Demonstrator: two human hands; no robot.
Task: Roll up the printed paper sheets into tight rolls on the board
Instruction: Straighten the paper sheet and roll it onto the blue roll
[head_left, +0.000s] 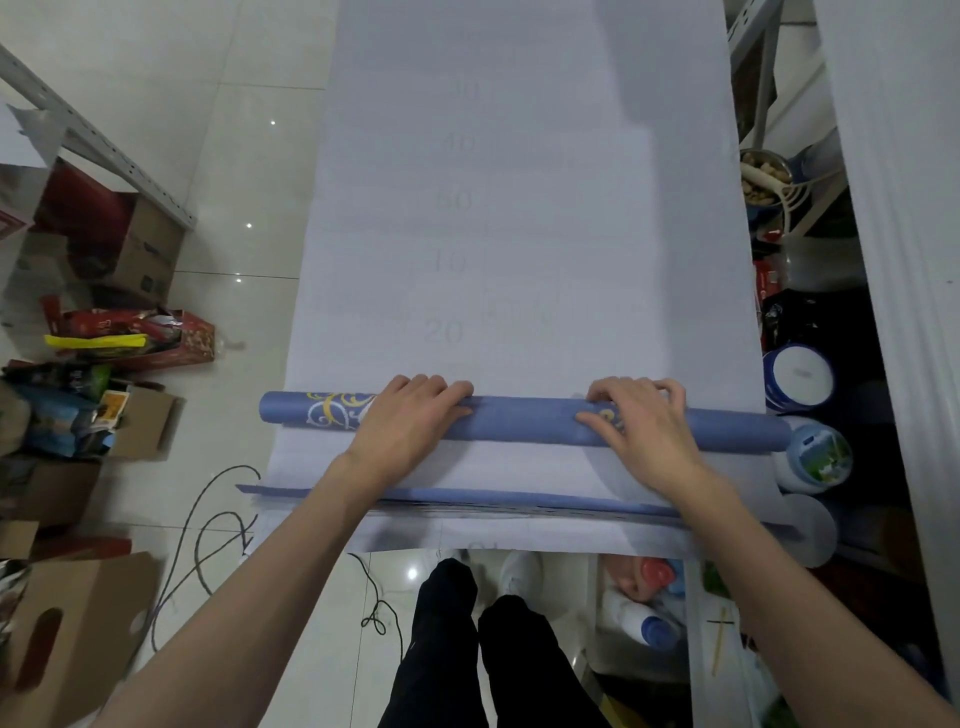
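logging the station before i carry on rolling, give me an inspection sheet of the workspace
surface: pale sheet lies flat, faint numbers showing through; the board itself is hidden
job's things: blue roll partly rolled, lying across the sheet; more sheet edges stacked nearer the person
clutter: cardboard boxes on the left; jars on the right
grippers: left hand and right hand both curl over the roll
cables: dark cable trails over the floor, left of the feet
surroundings: tiled floor, metal shelf frame

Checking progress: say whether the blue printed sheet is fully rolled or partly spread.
Partly rolled: the blue roll sits under the left hand and right hand; unrolled sheet lies flat beyond.
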